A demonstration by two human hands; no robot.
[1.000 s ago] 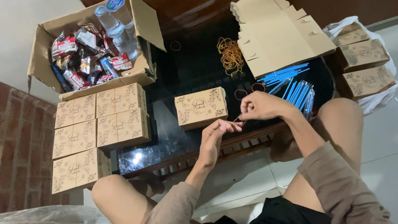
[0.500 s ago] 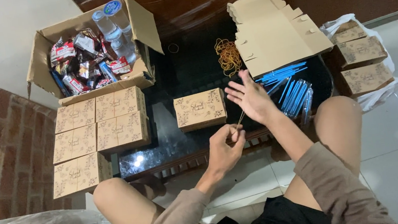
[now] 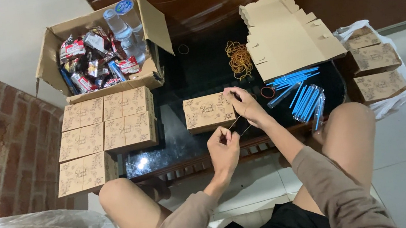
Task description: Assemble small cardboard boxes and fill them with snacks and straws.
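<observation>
A closed brown printed box point(image 3: 209, 111) lies on the dark glass table point(image 3: 180, 137) in front of me. A thin rubber band point(image 3: 235, 123) is stretched between my two hands. My left hand point(image 3: 224, 149) pinches its near end just over the table's front edge. My right hand point(image 3: 244, 102) pulls the far end at the box's right side, fingers touching the box.
Stacked closed brown boxes point(image 3: 104, 128) fill the table's left. An open carton point(image 3: 102, 51) of snack packets and water cups stands behind them. Loose rubber bands point(image 3: 239, 59), flat unfolded boxes point(image 3: 288, 34) and blue-wrapped items point(image 3: 301, 97) lie right. More boxes sit in a white bag point(image 3: 375, 69).
My hands drew apart, stretching the rubber band. The left hand came back toward me; the right hand moved left onto the box's right edge.
</observation>
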